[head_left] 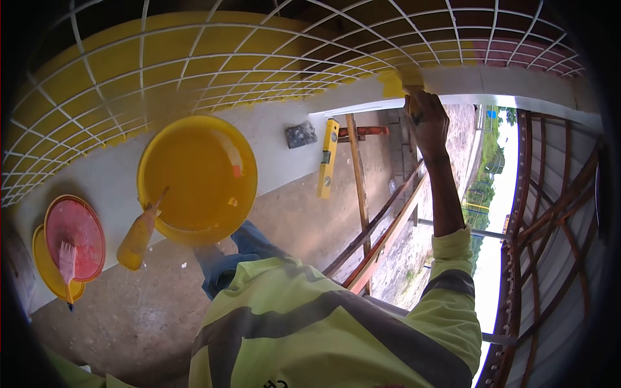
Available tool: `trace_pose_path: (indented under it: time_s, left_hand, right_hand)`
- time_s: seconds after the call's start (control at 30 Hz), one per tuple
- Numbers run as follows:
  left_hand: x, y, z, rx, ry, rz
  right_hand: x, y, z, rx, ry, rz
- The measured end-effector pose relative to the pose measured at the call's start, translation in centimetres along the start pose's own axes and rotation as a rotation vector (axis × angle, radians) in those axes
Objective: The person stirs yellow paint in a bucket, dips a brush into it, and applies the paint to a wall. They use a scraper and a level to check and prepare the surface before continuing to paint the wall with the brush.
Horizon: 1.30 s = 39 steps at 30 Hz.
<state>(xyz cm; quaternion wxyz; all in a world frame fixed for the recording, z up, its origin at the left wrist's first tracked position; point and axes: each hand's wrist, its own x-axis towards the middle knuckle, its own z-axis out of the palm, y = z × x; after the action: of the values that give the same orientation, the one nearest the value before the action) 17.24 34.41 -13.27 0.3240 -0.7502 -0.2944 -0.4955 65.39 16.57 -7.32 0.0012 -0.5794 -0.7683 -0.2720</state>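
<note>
The right hand (427, 123) is closely gripping a paintbrush (412, 86) at between 1 and 2 o'clock, its bristles touching a white beam (459, 83) beside a yellow patch (391, 85); the left hand is not showing, so I cannot tell its state; along the top, from 10 to 1 o'clock, white wire mesh (143, 32) is bordering the pale ledge (275, 158); a yellow tub (194, 168) is sitting at 9 o'clock, a paint-coated tool (137, 242) crossing its rim; farther out, a second brush (67, 262) is lying across a red container (77, 223); a grey block (301, 135) and a yellow spirit level (328, 158) are lying near the centre, towards 12; brown floor (129, 323) is spreading towards 8; greenery (482, 184) is showing at 3, before grey sheeting (556, 155).
</note>
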Motion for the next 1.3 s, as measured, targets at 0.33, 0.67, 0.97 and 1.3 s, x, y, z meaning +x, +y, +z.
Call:
trace_pose_path:
  time_s: [0.33, 0.67, 0.97, 1.3]
  left_hand:
    - [0.4, -0.1, 0.0, -0.002, 0.004, 0.008]
    - [0.6, 0.0, 0.2, -0.005, 0.01, 0.004]
    - [0.7, -0.1, 0.3, -0.008, 0.015, 0.006]
    - [0.9, -0.1, 0.4, -0.014, 0.024, 0.006]
  right_hand:
    - [0.7, 0.4, -1.3, -0.051, 0.032, 0.006]
    - [1.4, 0.9, -2.5, -0.048, 0.052, 0.048]
    - [1.6, 1.3, -3.5, -0.053, 0.036, 0.092]
    - [1.7, 2.2, -4.3, -0.09, 0.027, 0.148]
